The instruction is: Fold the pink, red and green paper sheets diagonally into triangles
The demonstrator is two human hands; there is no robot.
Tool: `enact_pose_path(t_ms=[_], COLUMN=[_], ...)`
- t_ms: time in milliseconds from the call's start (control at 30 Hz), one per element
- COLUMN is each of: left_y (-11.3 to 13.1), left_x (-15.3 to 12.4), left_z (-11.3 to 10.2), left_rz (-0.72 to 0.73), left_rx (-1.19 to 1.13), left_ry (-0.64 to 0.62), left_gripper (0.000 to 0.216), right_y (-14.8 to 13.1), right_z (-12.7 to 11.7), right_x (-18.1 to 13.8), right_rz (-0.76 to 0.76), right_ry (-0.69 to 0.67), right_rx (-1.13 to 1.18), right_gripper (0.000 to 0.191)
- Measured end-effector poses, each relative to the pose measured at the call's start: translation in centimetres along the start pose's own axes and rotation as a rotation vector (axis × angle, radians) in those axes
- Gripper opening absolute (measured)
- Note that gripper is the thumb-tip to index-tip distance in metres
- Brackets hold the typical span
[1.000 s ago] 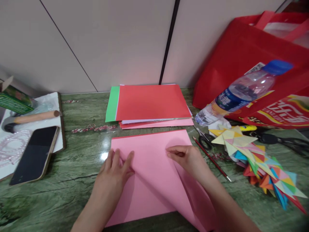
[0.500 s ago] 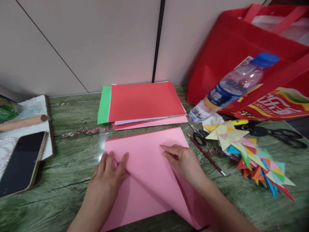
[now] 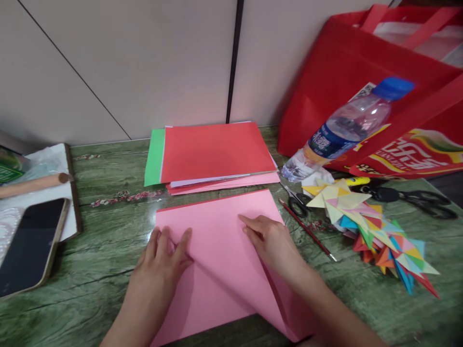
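A pink sheet of paper (image 3: 210,207) lies in front of me with a thin red edge along its top. Part of it is folded over, and the loose lower right side bulges off the table. My left hand (image 3: 161,260) rests on its left side, fingers spread and fingertips on the paper by the fold. My right hand (image 3: 271,241) is closed on the folded part, index finger stretched forward, thumb close below it and the other fingers curled. The hand hides the exact grip. Just behind the sheet lies a stack of coloured paper, red sheet (image 3: 217,152) on top.
Right of the sheet are a pencil (image 3: 307,230), scissors (image 3: 297,205), a folded-paper star chain (image 3: 376,226) and black-handled scissors (image 3: 427,198). A bottle (image 3: 333,137) leans against a red bag (image 3: 318,72). A phone (image 3: 32,243) and wooden stick (image 3: 36,184) lie left.
The view has shifted very slightly. Both hands and the pink sheet keep practically the same positions.
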State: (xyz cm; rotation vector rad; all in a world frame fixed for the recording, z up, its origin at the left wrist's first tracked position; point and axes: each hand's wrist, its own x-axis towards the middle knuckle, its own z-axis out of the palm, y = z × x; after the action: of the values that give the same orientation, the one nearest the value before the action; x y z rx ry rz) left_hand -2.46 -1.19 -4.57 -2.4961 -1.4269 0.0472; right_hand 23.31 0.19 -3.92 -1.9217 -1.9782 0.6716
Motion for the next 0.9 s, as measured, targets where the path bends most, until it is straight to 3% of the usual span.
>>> enact_pose_path(t_ms=[333, 900], left_y=[0.2, 0.5], left_x=[0.0, -0.3], left_z=[-0.1, -0.5], left_rz=[-0.012, -0.100], left_rx=[0.010, -0.116], left_ry=[-0.028, -0.120], left_gripper=[0.047, 0.052], right_y=[-0.3, 0.6], right_z=[0.0, 1.0], right_x=[0.0, -0.5], right_rz=[0.002, -0.082], right_ry=[-0.036, 0.063], right_rx=[-0.077, -0.028], right_gripper=[0.036, 0.036])
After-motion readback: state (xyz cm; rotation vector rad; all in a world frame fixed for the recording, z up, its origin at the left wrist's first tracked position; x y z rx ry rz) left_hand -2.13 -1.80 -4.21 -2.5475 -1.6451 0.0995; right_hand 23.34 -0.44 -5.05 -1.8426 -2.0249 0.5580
